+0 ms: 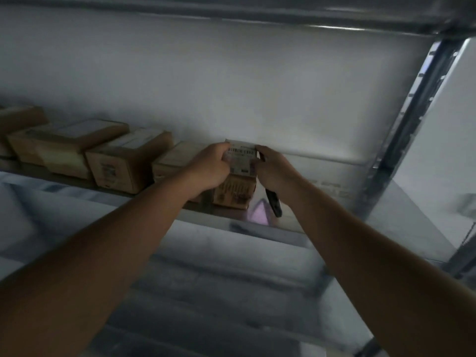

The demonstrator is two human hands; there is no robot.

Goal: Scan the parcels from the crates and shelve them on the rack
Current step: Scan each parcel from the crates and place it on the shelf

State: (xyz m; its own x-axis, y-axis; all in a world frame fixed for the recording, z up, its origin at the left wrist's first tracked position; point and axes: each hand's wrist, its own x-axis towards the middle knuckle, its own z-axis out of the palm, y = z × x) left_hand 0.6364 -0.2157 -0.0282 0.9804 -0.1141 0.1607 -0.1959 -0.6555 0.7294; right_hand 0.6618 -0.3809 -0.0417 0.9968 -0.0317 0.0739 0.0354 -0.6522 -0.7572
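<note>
While both bare arms reach up and forward to a metal shelf (257,229) of the rack, the two hands meet on one small cardboard parcel (238,188) that stands at the shelf's front edge; its white label (242,157) with a barcode covers the top and faces the camera. The left hand (210,167) is closed around the parcel's left side, fingers curled over the top edge beside the label; the right hand (274,167) presses against the right side, fingers bent at the label's corner — and the same hand also holds a slim dark scanner (273,203), which hangs down below the palm and ends just above the shelf lip; a pale pinkish glow (257,215) lies on the shelf beside its lower end. To the left, a row of brown parcels (128,163) sits along the same shelf, the nearest one touching or just beside the held parcel — the left hand hides the join; several bear pale labels, too blurred to read. Behind them is a plain white wall (231,86); a grey slotted upright (412,112) of the rack rises at right, and another shelf's underside crosses the top.
</note>
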